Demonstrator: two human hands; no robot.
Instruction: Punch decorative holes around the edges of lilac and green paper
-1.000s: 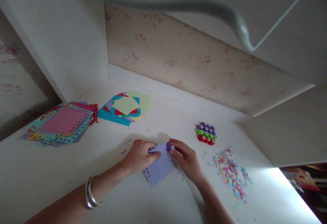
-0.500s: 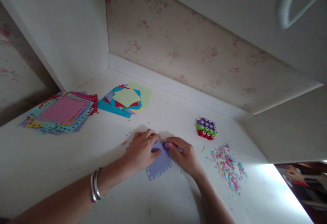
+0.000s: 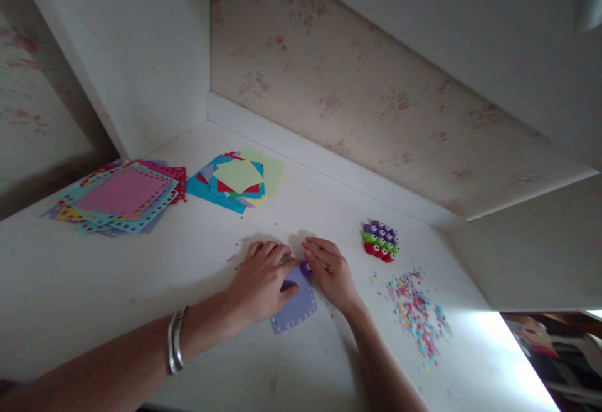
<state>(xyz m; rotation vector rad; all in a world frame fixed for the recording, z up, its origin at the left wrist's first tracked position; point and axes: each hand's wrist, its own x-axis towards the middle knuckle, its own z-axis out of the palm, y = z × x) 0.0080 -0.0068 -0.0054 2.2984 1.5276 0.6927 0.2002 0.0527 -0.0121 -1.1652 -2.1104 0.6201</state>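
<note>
Lying on the white tabletop (image 3: pixel 235 368) between the two hands, a lavender paper square (image 3: pixel 297 311) shows small punched holes and notches along its near and right edges. At its upper right corner sits a small purple paper punch (image 3: pixel 305 268) with a white, eye-like top, partly hidden by the fingers.

The right hand (image 3: pixel 332 271) is beside that punch, its fingers extended close together and the thumb near the index finger; whether they pinch the punch, I cannot tell. The left hand (image 3: pixel 263 277) lies over the paper's left part, fingers bent, thumb stretched across the sheet and apart from the index finger; whether any finger grips from beneath is hidden. Silver bangles (image 3: pixel 175 342) circle the left wrist.

Near the right hand, farther right, more punches (image 3: pixel 380 241) stand packed in rows, purple at the back, then green, then red in front. Nearer the person lies a scatter of multicoloured confetti (image 3: pixel 418 315).

Beyond the left hand is a pile of plain coloured sheets (image 3: pixel 239 177), pale green uppermost. Just left of it spreads a pile of hole-edged sheets (image 3: pixel 125 192), topped with pink. Floral wallpaper (image 3: pixel 338 105) rises behind a white skirting strip (image 3: pixel 282 142).
</note>
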